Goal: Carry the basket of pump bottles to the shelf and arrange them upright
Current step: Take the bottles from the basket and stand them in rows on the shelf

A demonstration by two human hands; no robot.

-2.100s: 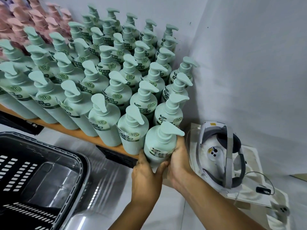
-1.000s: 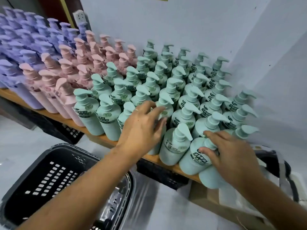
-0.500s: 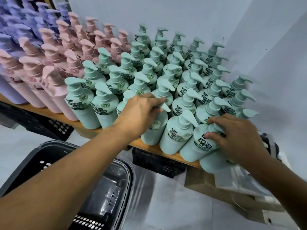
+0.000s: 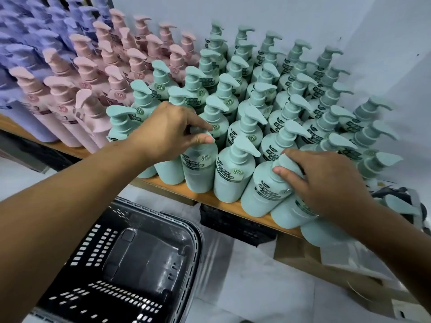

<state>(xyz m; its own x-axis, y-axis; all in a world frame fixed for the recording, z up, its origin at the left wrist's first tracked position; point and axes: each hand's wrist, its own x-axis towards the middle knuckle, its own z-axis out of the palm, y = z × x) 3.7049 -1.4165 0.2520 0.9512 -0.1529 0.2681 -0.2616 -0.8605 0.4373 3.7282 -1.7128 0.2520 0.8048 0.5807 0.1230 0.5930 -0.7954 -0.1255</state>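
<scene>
**Pump bottles [image 4: 234, 180] stand in rows on the shelf, with both hands on the front row**

Pump bottles in three colours fill the wooden shelf [image 4: 231, 209], which runs along a pale wall [image 4: 303, 12]. Purple bottles [image 4: 28, 45] are at the far left, pink bottles [image 4: 88, 89] next to them, and the mint-green ones take up the right half as far as the corner. They are packed shoulder to shoulder and upright, with most spouts pointing right.

Each green bottle has a dark label band with pale characters across its body, and a small round green seal on the shoulder holding one character. Both are too blurred to read. The pink bottles have a round badge on the shoulder, also unreadable, and a dark strip lower down.

The left hand [image 4: 166, 132] reaches in over the front row. Its thumb and forefinger are drawn close and pinch the pump on top of the left-hand bottle [image 4: 200, 171], which stands at the shelf's front edge. The other fingers are curled in behind them.

The right hand [image 4: 328, 185] holds the right-hand bottle [image 4: 262, 194], two places further right in the same row. Its thumb and forefinger are curled round the neck just under the pump. The palm lies over the neighbouring bottles toward the corner.

The black slotted basket [image 4: 161, 213] sits on the floor below the shelf's front edge, under the left forearm, and its glossy bottom is in view. A black crate [image 4: 233, 226] is tucked beneath the shelf board.
</scene>
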